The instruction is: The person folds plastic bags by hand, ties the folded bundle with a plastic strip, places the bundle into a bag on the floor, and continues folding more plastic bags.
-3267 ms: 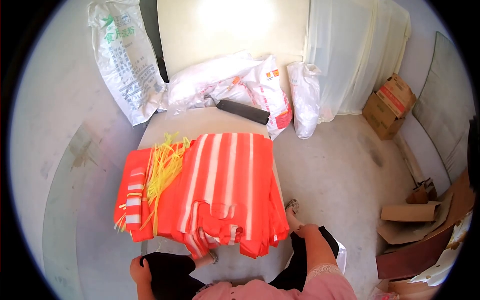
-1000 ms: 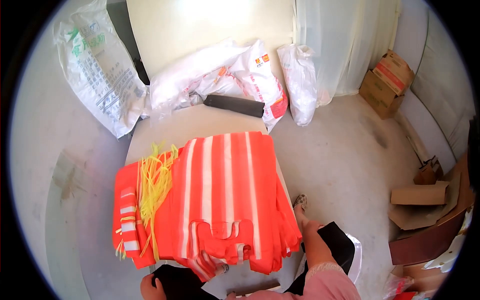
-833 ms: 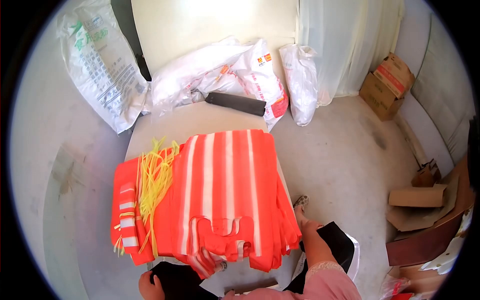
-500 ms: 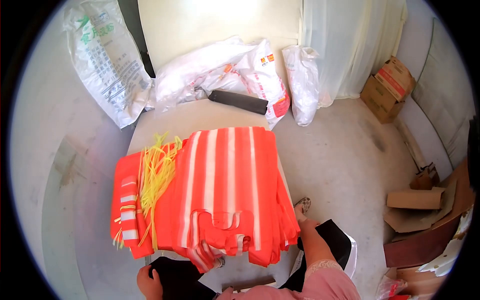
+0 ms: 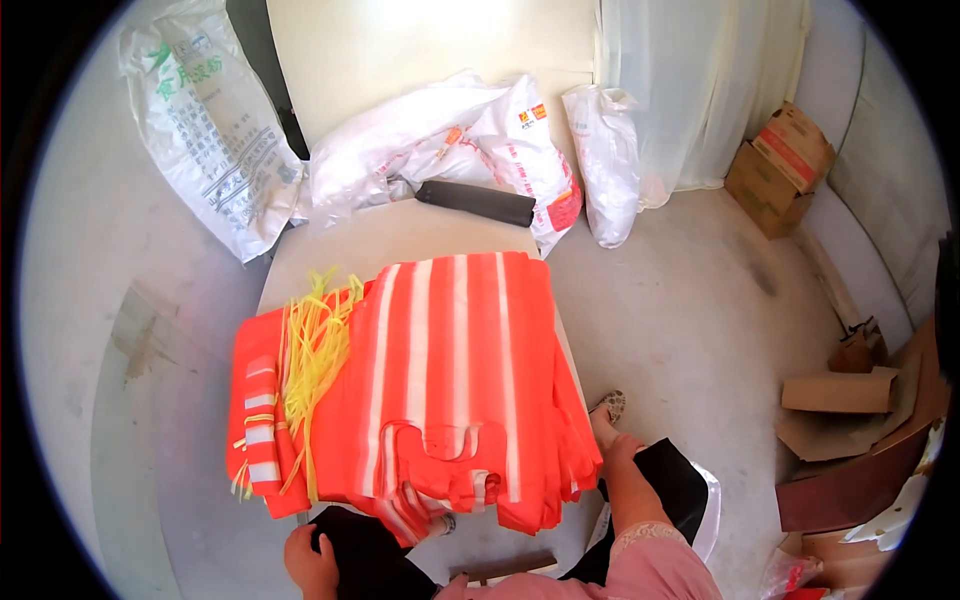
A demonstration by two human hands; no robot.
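My left hand rests on my left knee, in black trousers, with the thumb apart from the other fingers and nothing seen in it. By my right knee is my right hand, at the end of the stretched arm; its fingers are largely hidden. Before me lies a thick stack of red-and-white striped plastic carrier bags, handle ends towards me. Left of it, a bundle of yellow plastic strips lies over more red bags, beside a rolled striped bundle tied with yellow. Neither hand touches the stack.
The stack sits on a pale board, with a dark cylinder behind it. White sacks and a printed sack stand beyond. Cardboard boxes are at the back right; flattened cardboard leans at the right.
The view has shifted slightly. Both hands keep their places by my knees, and the bags and yellow strips lie as before.
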